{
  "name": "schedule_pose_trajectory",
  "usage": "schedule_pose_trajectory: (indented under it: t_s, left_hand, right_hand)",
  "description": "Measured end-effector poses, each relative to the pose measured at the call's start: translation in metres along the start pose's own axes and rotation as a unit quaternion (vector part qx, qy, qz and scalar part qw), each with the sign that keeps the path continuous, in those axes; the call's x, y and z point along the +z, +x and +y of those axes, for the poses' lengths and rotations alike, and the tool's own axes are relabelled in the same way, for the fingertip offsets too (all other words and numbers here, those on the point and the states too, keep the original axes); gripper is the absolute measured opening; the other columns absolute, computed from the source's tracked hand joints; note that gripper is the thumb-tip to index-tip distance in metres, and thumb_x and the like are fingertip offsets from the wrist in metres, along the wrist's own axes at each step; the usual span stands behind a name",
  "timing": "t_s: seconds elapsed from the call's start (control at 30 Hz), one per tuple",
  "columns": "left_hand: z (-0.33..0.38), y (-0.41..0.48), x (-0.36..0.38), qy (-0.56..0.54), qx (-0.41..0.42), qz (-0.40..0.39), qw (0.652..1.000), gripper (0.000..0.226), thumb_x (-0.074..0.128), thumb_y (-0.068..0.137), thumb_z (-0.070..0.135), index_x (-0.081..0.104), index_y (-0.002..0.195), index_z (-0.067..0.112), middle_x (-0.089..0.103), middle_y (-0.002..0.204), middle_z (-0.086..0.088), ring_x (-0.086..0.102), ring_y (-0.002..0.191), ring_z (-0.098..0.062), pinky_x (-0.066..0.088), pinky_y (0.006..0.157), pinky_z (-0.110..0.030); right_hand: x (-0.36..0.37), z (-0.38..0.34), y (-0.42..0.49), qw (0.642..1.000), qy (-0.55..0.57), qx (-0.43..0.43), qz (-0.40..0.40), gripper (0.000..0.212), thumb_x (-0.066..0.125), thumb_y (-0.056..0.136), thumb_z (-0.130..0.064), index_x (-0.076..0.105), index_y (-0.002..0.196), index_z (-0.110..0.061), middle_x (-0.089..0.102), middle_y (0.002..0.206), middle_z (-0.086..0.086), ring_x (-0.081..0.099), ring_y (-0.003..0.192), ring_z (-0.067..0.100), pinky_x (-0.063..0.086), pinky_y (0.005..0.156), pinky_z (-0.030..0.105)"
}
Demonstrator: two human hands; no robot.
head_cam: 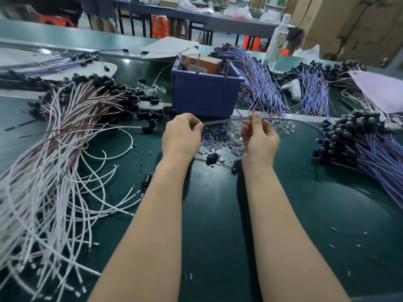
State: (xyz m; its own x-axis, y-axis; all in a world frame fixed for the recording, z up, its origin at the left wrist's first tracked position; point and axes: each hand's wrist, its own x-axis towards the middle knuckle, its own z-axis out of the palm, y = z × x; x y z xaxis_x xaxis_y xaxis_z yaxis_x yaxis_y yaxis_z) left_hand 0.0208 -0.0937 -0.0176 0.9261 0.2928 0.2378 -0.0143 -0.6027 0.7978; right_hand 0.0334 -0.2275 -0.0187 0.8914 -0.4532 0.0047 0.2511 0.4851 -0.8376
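A thin blue-and-red paired wire (226,121) stretches between my two hands above the green table (213,203). My left hand (182,136) pinches the wire's left end between thumb and forefinger. My right hand (259,136) pinches the same wire further right, and from there it curves off toward the right pile (359,140). Below the hands lies a scatter of small blue and red sleeves (210,139) and clear plastic caps (234,136).
A purple bin (205,94) holding a brown box stands just behind my hands. A big pile of white wires with black plugs (54,160) covers the left side. Bundles of blue-purple wires (261,83) lie at the back and right. Loose black plugs (212,158) dot the table.
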Motion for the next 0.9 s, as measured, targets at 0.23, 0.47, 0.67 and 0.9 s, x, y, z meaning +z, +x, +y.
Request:
schedule_pose_trajectory:
  t_s: [0.23, 0.47, 0.67, 0.9]
  left_hand:
    - [-0.001, 0.001, -0.005, -0.021, -0.019, -0.016, 0.999, 0.019, 0.062, 0.090, 0.031, 0.069, 0.080, 0.017, 0.071, 0.079, 0.000, 0.064, 0.077, -0.013, 0.050, 0.075, -0.026]
    - [-0.004, 0.003, -0.015, -0.113, -0.034, -0.035, 0.992, 0.026, 0.062, 0.091, 0.030, 0.068, 0.070, 0.017, 0.065, 0.063, 0.007, 0.055, 0.058, -0.006, 0.044, 0.064, -0.023]
    - [0.002, 0.001, -0.008, -0.044, -0.050, 0.040, 0.997, 0.025, 0.053, 0.093, 0.018, 0.064, 0.116, 0.019, 0.058, 0.127, -0.006, 0.054, 0.113, -0.021, 0.038, 0.098, -0.027]
    - [0.025, -0.012, 0.014, -0.241, -0.005, -0.107, 0.965, 0.028, 0.045, 0.100, 0.021, 0.060, 0.120, 0.006, 0.065, 0.109, -0.004, 0.059, 0.102, -0.014, 0.044, 0.092, -0.023]
  right_hand:
    - [-0.005, -0.003, 0.004, 1.000, 0.010, 0.005, 0.022, 0.022, 0.058, 0.094, -0.011, 0.057, 0.072, -0.012, 0.060, 0.059, -0.002, 0.054, 0.049, 0.003, 0.049, 0.053, 0.015]
    - [-0.017, -0.012, 0.014, 0.993, 0.078, 0.026, 0.087, 0.021, 0.055, 0.095, -0.011, 0.055, 0.074, -0.011, 0.059, 0.047, -0.008, 0.055, 0.042, 0.001, 0.049, 0.049, 0.012]
    - [-0.010, -0.014, 0.008, 0.985, 0.150, 0.073, 0.039, 0.019, 0.053, 0.096, -0.008, 0.058, 0.078, -0.004, 0.065, 0.052, 0.000, 0.062, 0.047, 0.006, 0.054, 0.051, 0.017]
    - [0.013, -0.006, -0.012, 0.967, 0.104, 0.213, -0.093, 0.025, 0.049, 0.097, -0.009, 0.060, 0.076, -0.001, 0.067, 0.055, 0.004, 0.064, 0.047, 0.007, 0.051, 0.046, 0.014]
